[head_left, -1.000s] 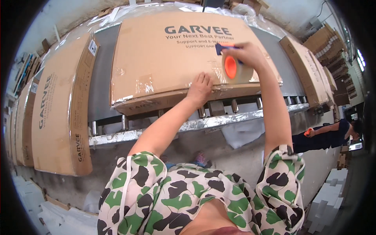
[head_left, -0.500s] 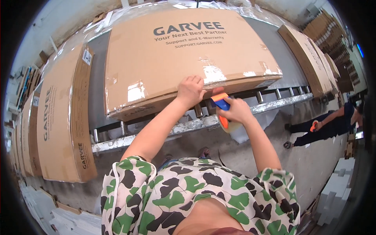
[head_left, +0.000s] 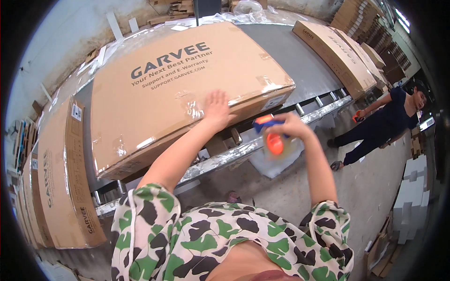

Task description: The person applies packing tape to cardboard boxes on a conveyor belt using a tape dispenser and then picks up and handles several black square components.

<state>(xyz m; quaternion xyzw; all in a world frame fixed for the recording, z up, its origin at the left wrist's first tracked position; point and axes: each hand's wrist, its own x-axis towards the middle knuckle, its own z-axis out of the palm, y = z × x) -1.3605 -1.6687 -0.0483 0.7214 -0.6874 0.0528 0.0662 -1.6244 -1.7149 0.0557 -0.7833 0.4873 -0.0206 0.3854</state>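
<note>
A large flat cardboard box [head_left: 154, 110] lies on the conveyor in front of me, with shiny clear tape along its near edge and corners. My left hand [head_left: 217, 111] rests on its top near that edge, fingers stretched out. Off the box's near side, my right hand [head_left: 291, 125] grips a blue and orange tape dispenser [head_left: 274, 143]. The dispenser hangs over the conveyor's metal rail [head_left: 239, 152], apart from the box, and is slightly smeared by motion.
More cardboard boxes stand on the left [head_left: 54, 187] and lie at the right [head_left: 335, 56] along the line. At the right a co-worker [head_left: 370, 126] in dark clothes holds an orange tool. White foam pieces [head_left: 412, 196] are stacked at the lower right.
My view has turned, shifting the box leftward in the picture. My left hand has flattened on the box top. My right hand has drawn the tape dispenser away from the box edge.
</note>
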